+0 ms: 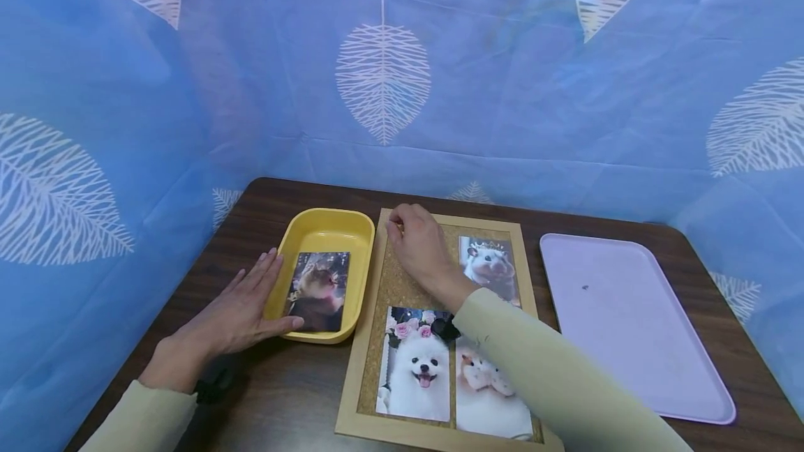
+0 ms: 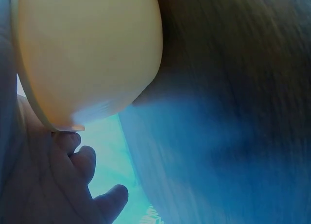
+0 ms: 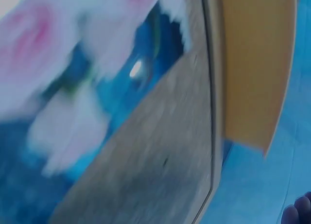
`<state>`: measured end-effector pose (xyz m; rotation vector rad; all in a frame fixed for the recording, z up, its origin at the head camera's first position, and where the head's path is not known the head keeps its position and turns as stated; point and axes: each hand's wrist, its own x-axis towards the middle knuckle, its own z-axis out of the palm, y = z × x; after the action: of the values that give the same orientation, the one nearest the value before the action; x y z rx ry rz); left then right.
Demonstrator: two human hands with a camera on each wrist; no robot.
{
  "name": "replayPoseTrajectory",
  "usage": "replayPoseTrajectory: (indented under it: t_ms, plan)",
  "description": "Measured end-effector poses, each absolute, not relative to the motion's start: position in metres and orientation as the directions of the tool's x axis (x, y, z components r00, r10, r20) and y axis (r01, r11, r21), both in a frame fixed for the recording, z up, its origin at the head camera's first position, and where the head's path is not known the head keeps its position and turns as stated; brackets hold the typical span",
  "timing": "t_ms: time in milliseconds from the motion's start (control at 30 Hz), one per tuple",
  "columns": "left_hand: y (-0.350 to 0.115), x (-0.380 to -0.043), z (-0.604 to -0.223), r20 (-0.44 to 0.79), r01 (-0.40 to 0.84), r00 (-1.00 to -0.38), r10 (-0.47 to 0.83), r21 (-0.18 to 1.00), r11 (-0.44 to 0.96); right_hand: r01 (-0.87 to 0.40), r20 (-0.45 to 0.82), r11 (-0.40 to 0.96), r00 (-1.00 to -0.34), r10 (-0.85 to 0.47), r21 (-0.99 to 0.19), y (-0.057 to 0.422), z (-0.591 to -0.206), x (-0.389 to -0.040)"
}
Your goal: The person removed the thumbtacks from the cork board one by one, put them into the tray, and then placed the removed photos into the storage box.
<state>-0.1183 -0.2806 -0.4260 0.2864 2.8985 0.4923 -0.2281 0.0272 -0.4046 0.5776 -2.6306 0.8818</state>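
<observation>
My left hand (image 1: 241, 309) lies with straight fingers along the left rim of a yellow tray (image 1: 342, 220), its thumb over the near rim. Inside the tray lies a photo card (image 1: 319, 291) with a dark, pinkish picture. Bent at the fingers, my right hand (image 1: 423, 246) is over the upper left of a wood-framed cork board (image 1: 402, 284). Its thumb and forefinger pinch a small gold-coloured pin (image 1: 400, 227), mostly hidden. On the board are a white dog photo (image 1: 414, 375), a photo of two hamsters (image 1: 490, 396) and a crowned hamster photo (image 1: 486, 265), partly behind the right arm.
A lilac tray (image 1: 634, 340) lies right of the board, with a small dark speck (image 1: 585, 287) on it. A shiny pin head (image 3: 138, 68) shows on the flowered photo in the right wrist view. Blue leaf-patterned cloth (image 1: 502, 103) surrounds the brown table (image 1: 283, 396).
</observation>
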Motion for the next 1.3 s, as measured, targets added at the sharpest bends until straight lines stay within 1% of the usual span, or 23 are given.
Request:
replayPoseTrajectory:
  t_ms: [167, 367, 567, 667, 767, 933, 1000, 1167, 1300]
  plan:
    - [-0.277, -0.118, -0.423, -0.154, 0.162, -0.963, 0.223, 0.332, 0.929, -0.418, 0.41, 0.744, -0.888, -0.211, -0.522, 0.062, -0.401, -0.231]
    - [-0.277, -0.117, -0.42, -0.155, 0.161, -0.963, 0.221, 0.327, 0.931, -0.402, 0.445, 0.758, -0.88, -0.166, -0.514, 0.101, -0.401, -0.23]
    - [-0.275, -0.119, -0.416, -0.166, 0.125, -0.968, 0.188, 0.329, 0.936, -0.354, 0.433, 0.771, -0.894, -0.114, -0.529, 0.138, -0.403, -0.229]
    - [-0.27, -0.119, -0.41, -0.125, 0.13, -0.977, 0.175, 0.302, 0.944, -0.332, 0.415, 0.772, -0.905, -0.097, -0.542, 0.154, -0.402, -0.228]
    - [-0.258, -0.119, -0.4, -0.026, 0.169, -0.983, 0.182, 0.255, 0.952, -0.312, 0.412, 0.779, -0.908, -0.076, -0.543, 0.169, -0.402, -0.227]
    - [-0.221, -0.128, -0.382, 0.165, 0.27, -0.957, 0.24, 0.191, 0.944, -0.301, 0.427, 0.79, -0.903, -0.055, -0.535, 0.186, -0.401, -0.227]
    - [-0.2, -0.134, -0.373, 0.201, 0.315, -0.939, 0.278, 0.184, 0.931, -0.298, 0.424, 0.792, -0.904, -0.055, -0.533, 0.192, -0.4, -0.227]
    - [-0.139, -0.155, -0.356, 0.199, 0.406, -0.906, 0.372, 0.17, 0.898, -0.276, 0.411, 0.804, -0.911, -0.043, -0.528, 0.204, -0.401, -0.228]
    - [-0.092, -0.174, -0.349, 0.189, 0.482, -0.87, 0.455, 0.133, 0.866, -0.253, 0.387, 0.811, -0.921, -0.035, -0.527, 0.211, -0.403, -0.23]
